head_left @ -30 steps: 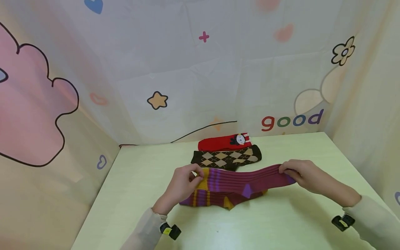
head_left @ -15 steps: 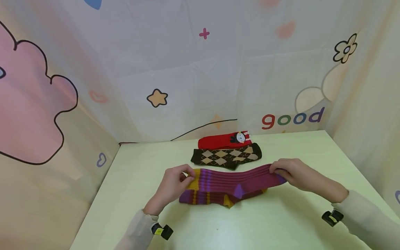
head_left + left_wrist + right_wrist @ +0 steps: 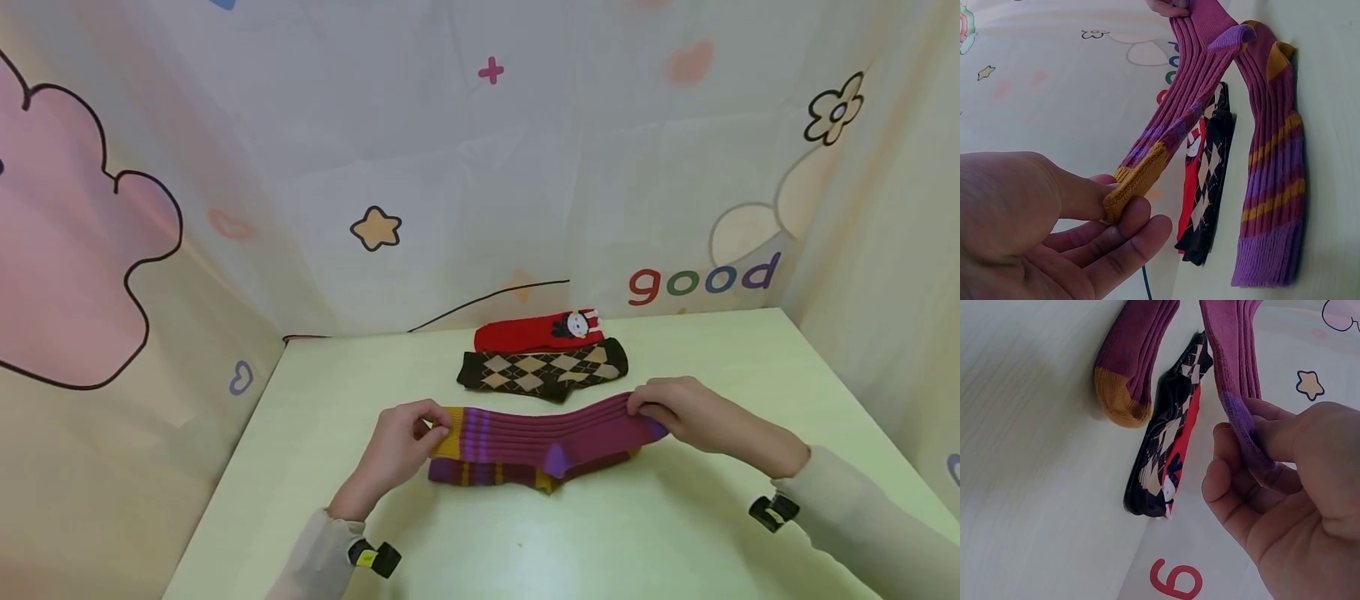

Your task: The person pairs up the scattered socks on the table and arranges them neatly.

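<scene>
A maroon ribbed sock [image 3: 517, 437] with a mustard cuff, purple stripes, purple heel and purple toe is stretched between both hands, raised above the table. My left hand [image 3: 401, 442] pinches its mustard cuff between thumb and fingers. At the other end, my right hand [image 3: 686, 412] pinches the purple toe. Beneath it lies a second maroon sock [image 3: 1269, 181] with a purple cuff, mustard stripes and mustard heel; its mustard toe [image 3: 1124, 397] shows in the right wrist view. In the head view the held sock covers much of the lower one.
Behind them, a black and tan argyle sock [image 3: 540, 372] lies flat on the pale green table [image 3: 600, 533]. Farther back is a red sock [image 3: 517, 335] with a white-faced cartoon figure, close to the printed curtain [image 3: 480, 183] that encloses the table's back and sides.
Both hands have carried the stretched sock leftward over the lower sock, keeping their pinch on cuff and toe. The view has tipped down slightly; the other socks lie still.
</scene>
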